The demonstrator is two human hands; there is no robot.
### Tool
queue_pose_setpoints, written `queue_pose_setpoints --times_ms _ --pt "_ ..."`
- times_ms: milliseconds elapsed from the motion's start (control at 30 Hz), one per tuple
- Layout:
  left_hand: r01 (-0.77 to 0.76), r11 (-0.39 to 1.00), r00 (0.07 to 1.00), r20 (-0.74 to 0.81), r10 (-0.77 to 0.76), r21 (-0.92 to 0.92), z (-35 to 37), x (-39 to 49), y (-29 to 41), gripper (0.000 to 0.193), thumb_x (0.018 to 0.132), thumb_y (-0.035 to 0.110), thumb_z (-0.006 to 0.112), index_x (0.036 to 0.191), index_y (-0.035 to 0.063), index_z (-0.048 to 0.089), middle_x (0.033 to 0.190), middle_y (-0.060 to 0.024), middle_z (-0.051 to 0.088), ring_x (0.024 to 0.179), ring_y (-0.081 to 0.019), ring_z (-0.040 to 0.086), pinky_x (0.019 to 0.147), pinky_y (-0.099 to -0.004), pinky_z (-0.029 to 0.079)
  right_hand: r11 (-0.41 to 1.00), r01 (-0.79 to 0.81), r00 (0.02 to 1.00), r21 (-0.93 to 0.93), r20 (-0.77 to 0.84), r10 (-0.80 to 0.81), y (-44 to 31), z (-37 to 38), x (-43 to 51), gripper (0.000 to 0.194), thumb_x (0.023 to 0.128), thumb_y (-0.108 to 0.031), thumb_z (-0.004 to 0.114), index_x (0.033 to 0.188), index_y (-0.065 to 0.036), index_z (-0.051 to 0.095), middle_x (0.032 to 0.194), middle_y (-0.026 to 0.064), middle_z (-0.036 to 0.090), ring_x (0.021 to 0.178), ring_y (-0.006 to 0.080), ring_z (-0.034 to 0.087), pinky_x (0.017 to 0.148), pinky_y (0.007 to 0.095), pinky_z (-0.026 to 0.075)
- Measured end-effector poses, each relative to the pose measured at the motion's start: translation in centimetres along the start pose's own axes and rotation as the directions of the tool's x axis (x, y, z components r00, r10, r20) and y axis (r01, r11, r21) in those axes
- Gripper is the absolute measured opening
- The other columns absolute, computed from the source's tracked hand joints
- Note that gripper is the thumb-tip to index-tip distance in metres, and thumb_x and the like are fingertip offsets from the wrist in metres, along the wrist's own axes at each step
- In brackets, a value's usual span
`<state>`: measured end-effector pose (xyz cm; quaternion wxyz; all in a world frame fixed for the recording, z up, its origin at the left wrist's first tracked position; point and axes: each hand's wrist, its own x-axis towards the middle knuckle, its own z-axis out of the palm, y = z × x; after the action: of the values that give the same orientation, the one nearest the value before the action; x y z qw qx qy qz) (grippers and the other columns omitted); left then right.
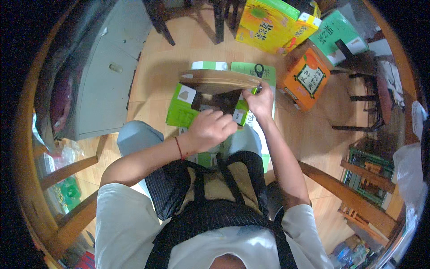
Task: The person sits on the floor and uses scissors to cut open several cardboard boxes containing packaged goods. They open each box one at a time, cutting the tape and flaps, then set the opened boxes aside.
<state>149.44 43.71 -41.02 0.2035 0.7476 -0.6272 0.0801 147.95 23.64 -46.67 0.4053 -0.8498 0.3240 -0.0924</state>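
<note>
A green cardboard box stands in front of my knees, its top open and its dark inside showing. Its brown lid flap is raised on the far side. My right hand pinches the flap's right corner between thumb and fingers. Over the box's near edge is my left hand, with curled fingers; their undersides are hidden, so I cannot tell whether they hold anything. Beyond the right hand, black-handled scissors lie on a flat green and white carton, their blades hidden.
At the upper right stand a yellow carton, a teal carton and an orange carton. A grey cabinet is on the left. Dark chair legs rise at the back. A wooden rail crosses the lower right.
</note>
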Motion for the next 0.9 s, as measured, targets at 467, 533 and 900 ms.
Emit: queue_pose_setpoints --times_ms 467,533,900 --pt "0.068 0.998 0.997 0.021 -0.069 0.015 1.2 -1.0 -3.6 0.064 0.076 0.06 0.066 0.11 0.006 0.064 0.107 -0.0105 0.063 0.094 -0.0262 0.064 0.079 -0.0376 0.051 0.786 0.598 0.765 -0.155 0.402 -0.503 -16.3 2.0 -1.2 0.04 0.077 -0.03 0.079 0.076 0.001 0.056 0.069 0.0222 0.061 0.067 0.0401 0.061 0.061 0.0441 0.047" --pt "0.158 0.985 0.973 0.183 -0.142 -0.074 1.3 -1.0 -4.1 0.068 0.078 0.06 0.065 0.111 0.0003 0.063 0.119 -0.0181 0.061 0.109 -0.0341 0.06 0.094 -0.0438 0.047 0.775 0.608 0.742 -0.169 0.469 -0.479 -16.6 4.1 -0.8 0.037 0.076 -0.028 0.079 0.078 0.002 0.057 0.073 0.025 0.062 0.074 0.0459 0.061 0.063 0.0469 0.048" --pt "0.241 0.968 0.937 -0.243 -0.251 -0.068 0.6 -3.8 -7.6 0.051 0.075 0.057 0.07 0.066 0.0084 0.058 0.065 -0.0108 0.058 0.061 -0.0293 0.06 0.058 -0.042 0.048 0.771 0.593 0.49 0.23 0.657 -0.573 -14.6 8.9 3.7 0.038 0.076 -0.018 0.078 0.071 -0.008 0.041 0.065 -0.0019 0.039 0.061 0.0102 0.036 0.052 0.0306 0.034"
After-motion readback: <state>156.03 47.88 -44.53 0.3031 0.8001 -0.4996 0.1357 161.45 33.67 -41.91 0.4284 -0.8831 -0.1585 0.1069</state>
